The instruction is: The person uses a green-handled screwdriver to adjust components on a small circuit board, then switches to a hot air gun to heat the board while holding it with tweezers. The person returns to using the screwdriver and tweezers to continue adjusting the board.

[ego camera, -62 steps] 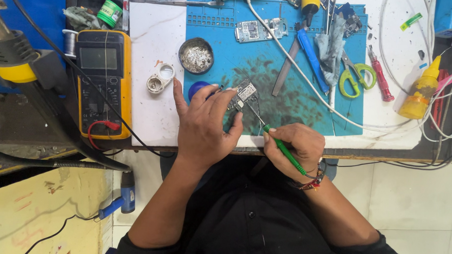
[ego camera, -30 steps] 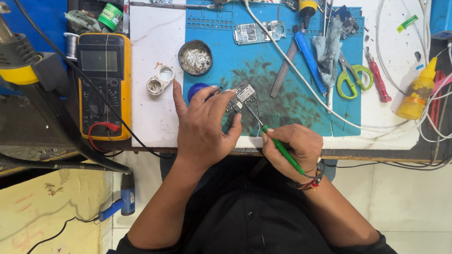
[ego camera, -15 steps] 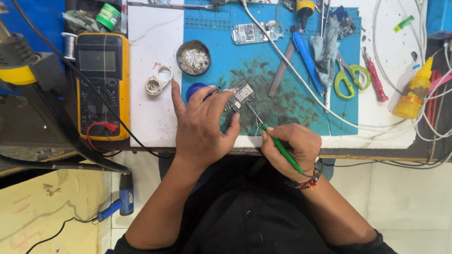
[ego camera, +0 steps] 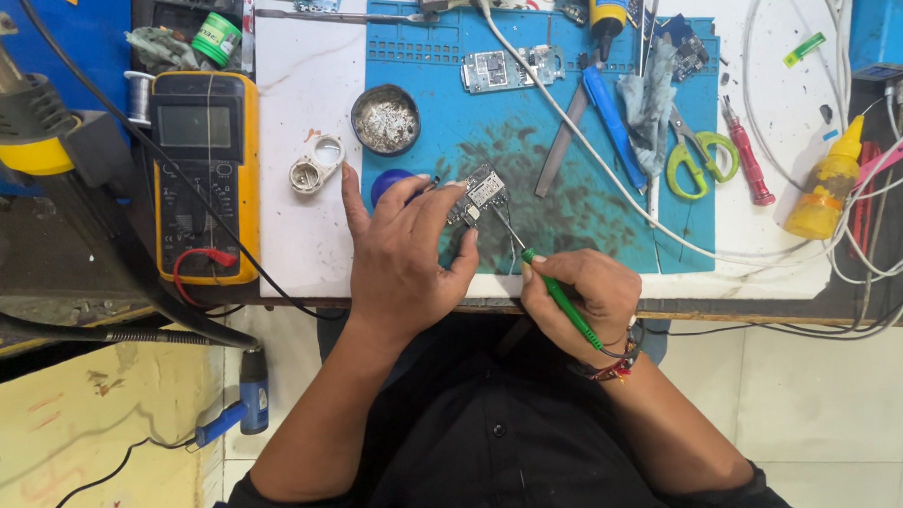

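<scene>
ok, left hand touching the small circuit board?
Touching. The head view shows the left hand with its fingers pressed on the small circuit board atop the blue mat.

Blue mat [ego camera: 447,114], green-handled tool [ego camera: 563,302], yellow multimeter [ego camera: 206,177], green-handled scissors [ego camera: 698,155].

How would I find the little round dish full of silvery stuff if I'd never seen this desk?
Start at the big blue work mat on the white table. Go to the mat's left edge, just above the person's left hand, and there sits a small round dark tin. It is the only dish there, heaped with crumbly silver-grey scraps, unlike the flat circuit board to its right.
</scene>
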